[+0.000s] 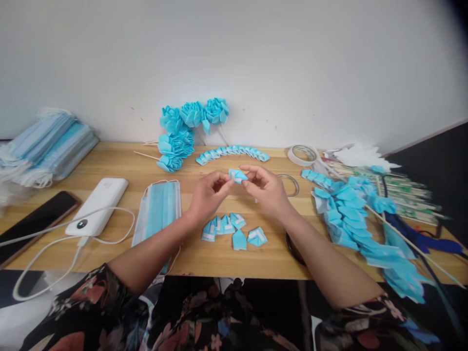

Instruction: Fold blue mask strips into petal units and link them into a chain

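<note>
Between the fingertips of my left hand [212,192] and my right hand [268,190] is a small folded blue petal [237,176] with a white strip on it. Both hands pinch it, one from each side, above the middle of the table. Below my wrists lie several more folded petals [223,225], some overlapping in a row. A plain blue petal [239,240] and one with a white V-shaped strip [257,236] lie apart from that row. Behind my hands an arc of overlapping petals [232,153] rests near the wall.
Blue folded flowers [192,114] on sticks stand against the wall. Left are stacked face masks [47,144], a phone [40,222], a white power bank [98,204] and a mask [159,207]. Right are a tape roll [302,154], a ring [295,185], blue petal strips [341,214] and wrapped sticks [405,192].
</note>
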{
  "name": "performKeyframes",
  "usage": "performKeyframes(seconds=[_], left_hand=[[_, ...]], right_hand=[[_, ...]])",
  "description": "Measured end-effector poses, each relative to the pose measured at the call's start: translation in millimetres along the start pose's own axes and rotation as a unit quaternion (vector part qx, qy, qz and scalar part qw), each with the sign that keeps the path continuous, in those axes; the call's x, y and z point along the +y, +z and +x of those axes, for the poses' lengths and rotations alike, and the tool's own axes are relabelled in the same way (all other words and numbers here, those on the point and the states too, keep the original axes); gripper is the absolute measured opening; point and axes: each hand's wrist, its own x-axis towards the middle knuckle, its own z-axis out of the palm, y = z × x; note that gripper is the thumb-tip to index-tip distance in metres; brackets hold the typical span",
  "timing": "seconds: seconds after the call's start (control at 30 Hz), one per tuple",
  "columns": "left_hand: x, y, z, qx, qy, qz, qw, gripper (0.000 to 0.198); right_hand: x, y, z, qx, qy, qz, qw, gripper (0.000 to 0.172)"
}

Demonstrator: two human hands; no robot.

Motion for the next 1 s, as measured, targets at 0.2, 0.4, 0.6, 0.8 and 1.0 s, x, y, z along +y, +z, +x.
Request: performKeyframes(seconds=[0.2,0.4,0.6,0.8,1.0], left_hand=[[-3,3.9,-3,-0.025,0.012,0.066,0.997,0.010],[-5,3.0,-1,-0.024,0.011,0.084,0.996,0.012],[-9,3.9,-2,-0.028,0.023,0.097,0.995,0.013],[-9,5.1,-2,-0.031,0.005,0.096,0.995,0.014],[-4,4.6,-2,-0.031,0.001,0.096,0.995,0.014]], right_hand=[[-1,5,-3,0.010,-0.057,-0.083,0.995,0.037],[-2,7,-4,0.012,-0.087,-0.139,0.986,0.035],[0,8,-5,0.004,-0.141,-0.172,0.975,0.034],[1,9,-5,-0.004,-0.149,-0.205,0.967,0.036],[0,9,-5,-0.002,-0.149,-0.199,0.969,0.036]])
